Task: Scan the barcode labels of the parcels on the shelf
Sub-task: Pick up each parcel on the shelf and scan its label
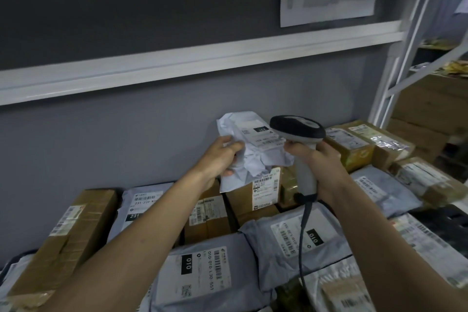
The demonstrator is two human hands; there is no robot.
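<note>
head view: crumpled parcel (253, 144) in left grip (222, 157), scanner (298, 134) in right grip (321, 162)

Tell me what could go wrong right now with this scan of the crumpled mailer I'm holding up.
1. The white poly mailer is crumpled in the left hand, so its label may be creased and misread.
2. The barcode scanner in the right hand sits very close to the label, with other labelled parcels such as the cardboard box just below; it might pick up the wrong code.
3. The scanner cable hangs over the parcels and could snag.
</note>
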